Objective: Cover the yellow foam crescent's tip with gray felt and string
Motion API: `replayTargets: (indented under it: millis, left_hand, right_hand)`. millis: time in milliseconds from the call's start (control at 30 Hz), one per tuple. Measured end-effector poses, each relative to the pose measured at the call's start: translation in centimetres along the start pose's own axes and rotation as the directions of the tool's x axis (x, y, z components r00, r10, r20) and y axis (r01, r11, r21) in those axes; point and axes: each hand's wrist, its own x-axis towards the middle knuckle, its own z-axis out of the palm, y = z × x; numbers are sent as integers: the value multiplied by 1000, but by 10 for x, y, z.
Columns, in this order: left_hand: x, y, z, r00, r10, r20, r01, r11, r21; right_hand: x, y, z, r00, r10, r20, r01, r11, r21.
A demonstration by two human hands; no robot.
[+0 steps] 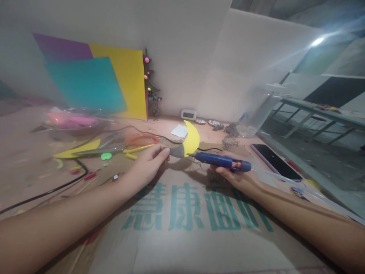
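My left hand (149, 161) pinches a small grey piece (177, 151) joined to a yellow crescent-shaped foam cutout (191, 137), holding it above the cardboard sheet (182, 236). My right hand (230, 176) is closed around a blue glue gun (221, 161). Its nozzle points left and touches the lower edge of the yellow crescent. A clear glue stick sticks out of the gun's back toward the right.
Scissors with orange handles (137, 142) and yellow foam scraps (76, 149) lie at the left. A black cable (57, 188) crosses the table. Coloured sheets (94, 82) lean on the wall. A phone (275, 161) lies at the right, a clear bowl (75, 121) at back left.
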Motion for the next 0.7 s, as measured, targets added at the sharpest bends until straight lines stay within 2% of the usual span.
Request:
replayTargets:
  millis: [233,533,700]
  left_hand:
    - [-4,3,1,995,20,100,-23,999,35]
    - [-2,4,3,992,41,120,-48,997,59]
    - [-2,4,3,991,67,119,-81,989,122]
  right_hand:
    - [8,-7,-20,981,-5,-193,29,992,125]
    - [31,-8,-33,966,160,-202,-110,964,242]
    - [71,-23,-42,950,268,-159,-258,962,85]
